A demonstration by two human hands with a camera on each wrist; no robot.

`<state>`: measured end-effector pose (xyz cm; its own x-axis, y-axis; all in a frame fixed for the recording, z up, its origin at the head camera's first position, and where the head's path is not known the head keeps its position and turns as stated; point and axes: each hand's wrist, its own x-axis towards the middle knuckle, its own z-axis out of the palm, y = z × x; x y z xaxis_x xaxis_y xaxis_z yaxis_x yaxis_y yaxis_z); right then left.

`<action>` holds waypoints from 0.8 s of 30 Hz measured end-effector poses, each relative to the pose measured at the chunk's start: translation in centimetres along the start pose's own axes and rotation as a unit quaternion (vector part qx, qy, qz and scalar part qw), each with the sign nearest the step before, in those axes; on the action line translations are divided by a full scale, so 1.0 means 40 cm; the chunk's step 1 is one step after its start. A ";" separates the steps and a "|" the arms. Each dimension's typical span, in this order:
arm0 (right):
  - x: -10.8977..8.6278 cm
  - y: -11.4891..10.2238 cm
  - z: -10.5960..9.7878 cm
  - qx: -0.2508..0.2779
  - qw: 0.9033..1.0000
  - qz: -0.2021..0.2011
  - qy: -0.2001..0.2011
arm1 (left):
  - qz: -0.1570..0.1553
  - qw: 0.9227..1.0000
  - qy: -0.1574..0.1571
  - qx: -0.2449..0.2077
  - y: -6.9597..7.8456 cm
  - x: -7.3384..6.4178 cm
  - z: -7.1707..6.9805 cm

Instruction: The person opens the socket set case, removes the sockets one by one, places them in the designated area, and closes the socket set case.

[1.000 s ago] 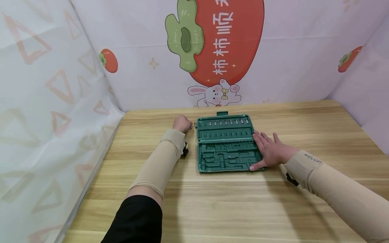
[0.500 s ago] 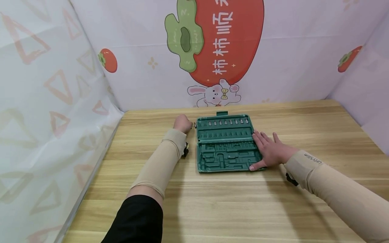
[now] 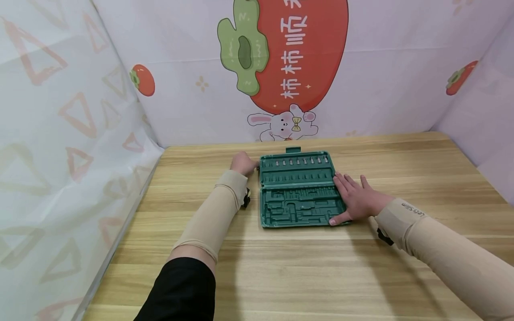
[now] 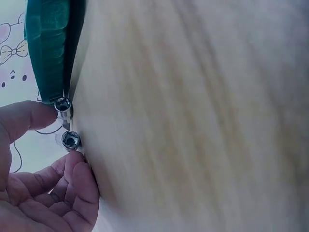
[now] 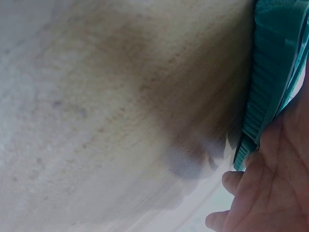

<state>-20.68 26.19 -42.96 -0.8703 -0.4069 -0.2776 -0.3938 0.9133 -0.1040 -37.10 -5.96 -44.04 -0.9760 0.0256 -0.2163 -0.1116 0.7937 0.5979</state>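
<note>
A green plastic socket-set case (image 3: 305, 185) lies opened flat on the table. My left hand (image 3: 242, 164) is at its upper left corner, fingers curled. In the left wrist view, two small metal sockets stand between my thumb and fingers: one socket (image 4: 63, 107) touches the thumb by the case, the other socket (image 4: 71, 139) is at the curled fingertips. My right hand (image 3: 357, 196) rests on the right edge of the case with its fingers spread; the right wrist view shows its palm (image 5: 280, 179) against the case's side.
A row of several sockets (image 3: 298, 162) sits in the top of the case; the lower half (image 3: 281, 214) has moulded recesses. The wooden table (image 3: 289, 276) meets a printed cloth backdrop (image 3: 192, 107) behind and a white cloth (image 3: 60, 178) at the left.
My left hand has moved slightly right, toward the case, and now covers the loose socket that lay beside it. The right hand and the case have not moved.
</note>
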 end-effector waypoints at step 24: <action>0.005 0.005 0.005 0.005 1.000 0.000 -0.002 | 0.042 0.998 -0.031 0.037 -0.015 0.006 -0.012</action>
<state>-20.89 26.29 -43.23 -0.8693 -0.4065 -0.2813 -0.3905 0.9136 -0.1132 -37.34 -6.70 -44.07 -0.9674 0.1304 -0.2172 -0.0132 0.8304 0.5571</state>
